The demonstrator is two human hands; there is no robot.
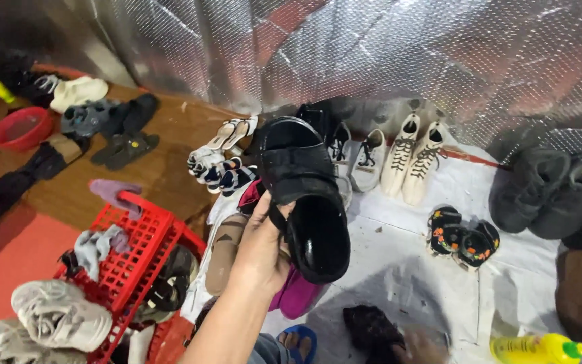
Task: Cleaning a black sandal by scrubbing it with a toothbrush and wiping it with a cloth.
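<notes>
The left hand (259,251) held a black sandal (302,195) upright, fingers closed round its heel edge; the right hand (420,348), blurred, grip untellable, rested by a dark cloth (370,328); a firmer heel grip would steady wiping.

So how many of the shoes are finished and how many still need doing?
Looks done: pairs lined up on the white sheet, like the cream high-tops and the flowery black shoes. In hand: the left hand holds up a black sandal; the right hand rests by a dark cloth. Probably left: shoes piled in the red basket. No exact count is possible.
</notes>
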